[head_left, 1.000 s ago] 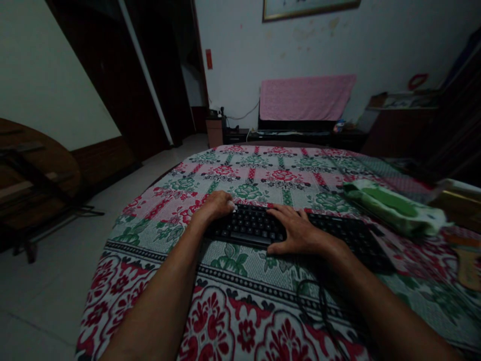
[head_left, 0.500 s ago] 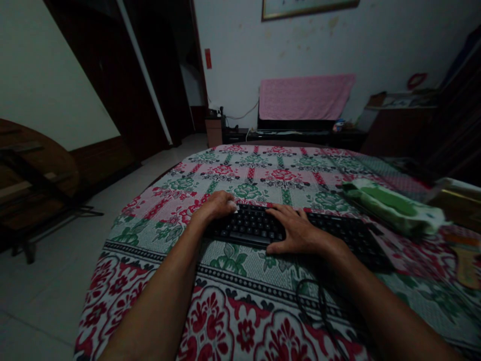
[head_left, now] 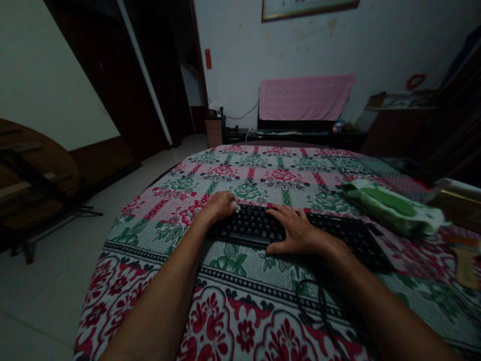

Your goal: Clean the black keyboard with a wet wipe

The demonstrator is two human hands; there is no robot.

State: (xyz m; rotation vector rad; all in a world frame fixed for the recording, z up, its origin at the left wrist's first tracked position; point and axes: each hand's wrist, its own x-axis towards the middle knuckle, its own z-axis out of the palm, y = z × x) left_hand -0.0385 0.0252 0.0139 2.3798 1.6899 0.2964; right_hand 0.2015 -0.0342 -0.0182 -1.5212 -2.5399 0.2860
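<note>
A black keyboard [head_left: 338, 230] lies across a table covered with a red, green and white floral cloth [head_left: 240, 170]. My left hand [head_left: 218, 206] rests on the keyboard's left end with its fingers curled over the keys. My right hand [head_left: 296, 231] lies flat on the middle keys, fingers spread and thumb along the front edge. Neither hand holds anything. A dark cable [head_left: 319, 301] loops on the cloth under my right forearm.
A green and white wipes pack [head_left: 391, 206] lies right of the keyboard. A wooden tool [head_left: 466, 260] sits at the right edge. Beyond the table stands a low cabinet with a pink cloth [head_left: 304, 96]. Bare floor and a dark folded table [head_left: 33, 175] are to the left.
</note>
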